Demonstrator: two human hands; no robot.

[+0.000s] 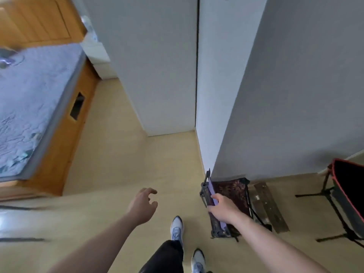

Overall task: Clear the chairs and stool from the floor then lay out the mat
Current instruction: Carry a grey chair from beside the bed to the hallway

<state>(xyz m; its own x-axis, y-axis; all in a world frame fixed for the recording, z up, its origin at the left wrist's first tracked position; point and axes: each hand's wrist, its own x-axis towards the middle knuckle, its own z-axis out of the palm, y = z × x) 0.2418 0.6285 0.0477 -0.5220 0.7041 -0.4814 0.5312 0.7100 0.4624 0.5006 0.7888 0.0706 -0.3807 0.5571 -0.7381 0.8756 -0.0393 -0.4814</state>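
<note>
Right hand grips stool top edge by wall. Left hand free, fingers loosely curled, holding nothing. Chair at right.

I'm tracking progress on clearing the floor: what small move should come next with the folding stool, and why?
Probably lift the folding stool and carry it aside: the right hand already grips its top bar beside the wall, the left hand hangs free, and the stool sits on the floor meant for the mat.
</note>
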